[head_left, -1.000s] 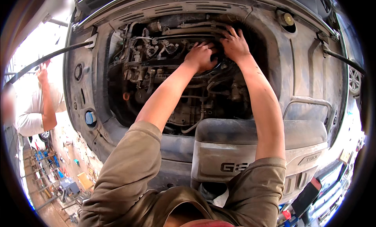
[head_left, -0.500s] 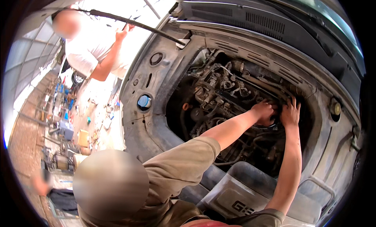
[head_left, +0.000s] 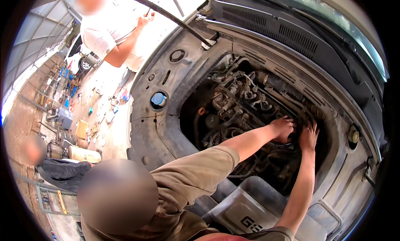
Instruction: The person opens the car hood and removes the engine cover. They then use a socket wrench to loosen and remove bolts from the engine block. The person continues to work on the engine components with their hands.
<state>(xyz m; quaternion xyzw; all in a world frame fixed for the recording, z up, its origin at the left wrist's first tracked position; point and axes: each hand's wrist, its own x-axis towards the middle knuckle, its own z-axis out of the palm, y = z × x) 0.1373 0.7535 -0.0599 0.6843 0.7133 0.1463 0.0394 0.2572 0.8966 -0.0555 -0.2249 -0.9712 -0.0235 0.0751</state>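
Both my arms reach over the front of a car into its open engine bay. My left hand [head_left: 283, 129] is bent with curled fingers at the right part of the dark, dusty engine [head_left: 243, 101]. What lies under those fingers is hidden. Just to its right, my right hand [head_left: 308, 137] points away from me with its fingers apart, touching or hovering over the shadowed parts near the bay's right side. I see nothing held in it. Dirty grey trim [head_left: 166, 126] frames the bay. A grey panel [head_left: 237, 209] lies beneath my forearms at the front.
A blue cap [head_left: 158, 99] sits in the left trim, a yellowish cap [head_left: 353, 136] at the right. A black rod [head_left: 166, 16] slants up from the far left corner. A person in white [head_left: 104, 31] stands beyond the car; another in dark clothes [head_left: 62, 172] is at the left.
My view has shifted, so the bay sits a little differently. Both hands stay at about the same spot on the engine. The person in dark clothes shows more fully.
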